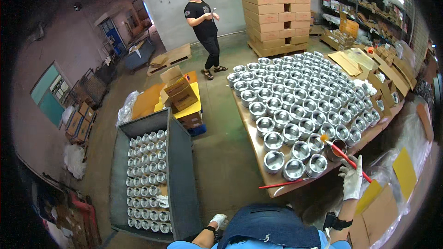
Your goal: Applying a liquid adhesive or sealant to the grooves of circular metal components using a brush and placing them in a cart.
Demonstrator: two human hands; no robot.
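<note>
My right hand [353, 178], in a white glove, is closed on a long red-handled brush [340, 152] with orange-yellow bristles. The bristle end points up and left, over a metal tin [336, 151] at the near edge of the table. Around it stand rows of shiny metal pistons [300, 150], crowns up. My left hand [219, 222], also gloved in white, hangs low beside my body near the grey bin. It appears to hold nothing, its fingers loosely extended and partly hard to make out. A thin red rod [284, 184] lies at the table's near corner.
A grey metal bin [184, 180] at the left holds rows of pistons and a white glove or cloth. A person [205, 27] stands beyond the table. Stacked cartons [272, 23] rest on a pallet behind. Opened cardboard and plastic wrap [410, 124] crowd the right side.
</note>
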